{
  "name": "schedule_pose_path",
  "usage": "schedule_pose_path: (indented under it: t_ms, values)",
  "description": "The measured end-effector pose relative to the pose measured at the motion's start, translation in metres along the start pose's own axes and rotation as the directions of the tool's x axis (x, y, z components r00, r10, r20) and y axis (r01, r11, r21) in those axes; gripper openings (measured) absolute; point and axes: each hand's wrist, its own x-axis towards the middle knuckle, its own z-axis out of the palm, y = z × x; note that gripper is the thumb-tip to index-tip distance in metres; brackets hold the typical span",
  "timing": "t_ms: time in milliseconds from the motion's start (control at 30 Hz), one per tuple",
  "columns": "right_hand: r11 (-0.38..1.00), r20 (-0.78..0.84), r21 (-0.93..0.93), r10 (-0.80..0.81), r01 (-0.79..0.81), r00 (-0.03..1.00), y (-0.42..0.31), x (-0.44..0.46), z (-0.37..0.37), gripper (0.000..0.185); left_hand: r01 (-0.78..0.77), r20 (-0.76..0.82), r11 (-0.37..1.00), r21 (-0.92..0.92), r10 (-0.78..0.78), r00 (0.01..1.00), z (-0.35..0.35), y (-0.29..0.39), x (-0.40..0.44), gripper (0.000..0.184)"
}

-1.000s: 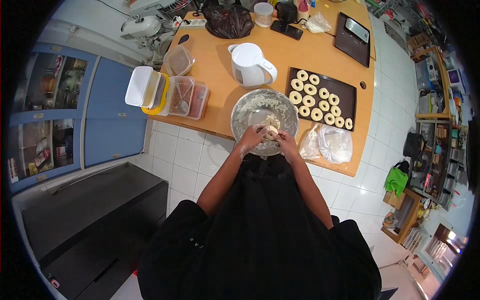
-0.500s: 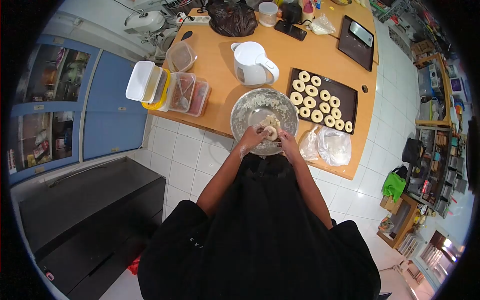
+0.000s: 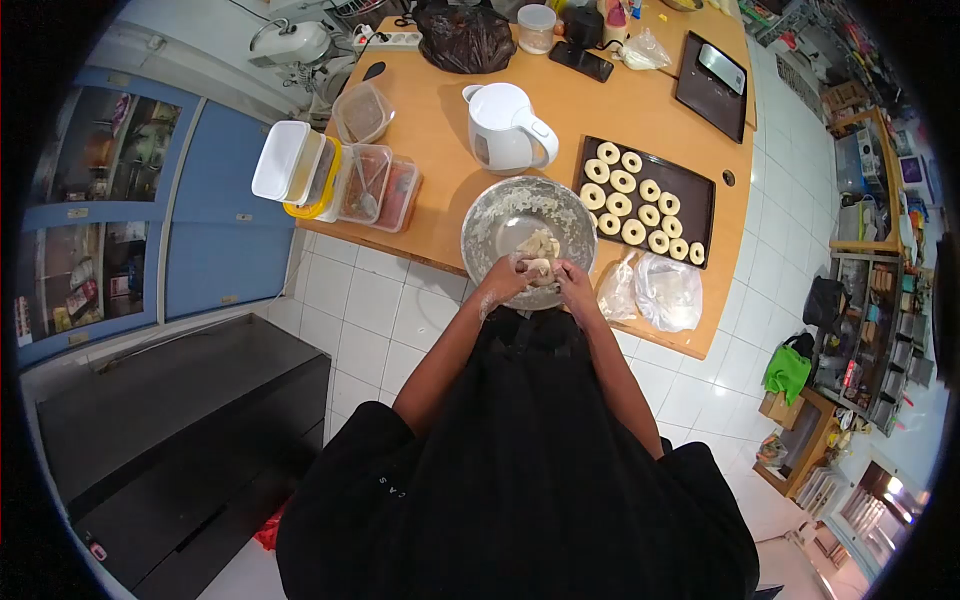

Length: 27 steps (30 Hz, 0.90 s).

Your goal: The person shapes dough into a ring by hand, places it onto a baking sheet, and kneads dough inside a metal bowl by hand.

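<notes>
Over a metal mixing bowl (image 3: 488, 215) smeared with dough, both my hands hold one small piece of dough (image 3: 541, 268). My left hand (image 3: 508, 281) grips it from the left with curled fingers. On its other side, my right hand (image 3: 572, 283) has its fingers closed on the dough's edge. Behind the held piece, a lump of loose dough (image 3: 540, 242) lies in the bowl. To the right, a dark baking tray (image 3: 690, 180) carries several rows of dough rings (image 3: 622, 181). The fingertips are partly hidden by the dough.
A white electric kettle (image 3: 498, 125) stands just behind the bowl. Stacked plastic containers (image 3: 365, 185) sit at the table's left edge. Plastic bags (image 3: 668, 292) lie right of the bowl. Farther back are a black bag (image 3: 465, 38), a phone (image 3: 580, 61) and another tray (image 3: 700, 95).
The dough piece, earlier showing as a ring with its hole facing up, has tipped between my hands so the hole is no longer clear. My hands have shifted only slightly.
</notes>
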Motion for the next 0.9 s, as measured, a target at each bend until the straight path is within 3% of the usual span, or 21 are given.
schedule_pose_path:
  t_ms: [100,200,300,400,600,800,900]
  values:
    - [0.997,-0.002,-0.082,0.0,0.0,1.0,-0.004,-0.002,0.002,0.034,-0.082,0.04,0.987,0.136,0.077,0.996,-0.003,-0.008,0.003,0.031]
    - [0.99,-0.047,0.087,0.112,-0.108,0.993,-0.015,-0.011,0.008,0.034,-0.027,-0.027,0.981,0.19,0.033,0.999,-0.004,-0.008,0.002,0.03]
    - [0.983,0.015,0.139,0.114,-0.115,0.993,-0.002,-0.005,0.004,0.034,-0.021,0.013,0.982,0.186,0.019,1.0,-0.005,-0.013,0.006,0.034]
    - [0.988,-0.002,0.119,0.105,-0.104,0.995,0.005,-0.003,0.002,0.033,-0.179,-0.031,0.97,0.167,0.187,0.982,-0.002,-0.02,0.006,0.034]
    - [0.996,0.021,-0.013,0.088,-0.088,0.996,-0.001,-0.002,0.0,0.031,-0.138,-0.037,0.866,0.48,0.177,0.984,-0.005,-0.008,0.004,0.031]
    - [0.999,0.011,0.024,0.047,-0.048,0.999,0.001,0.001,0.004,0.031,-0.118,-0.09,0.84,0.529,0.193,0.977,-0.002,-0.004,-0.001,0.029]
    - [0.999,0.051,-0.017,0.044,-0.044,0.998,0.005,0.002,0.005,0.03,-0.185,-0.047,0.723,0.666,0.288,0.956,0.002,0.001,-0.005,0.029]
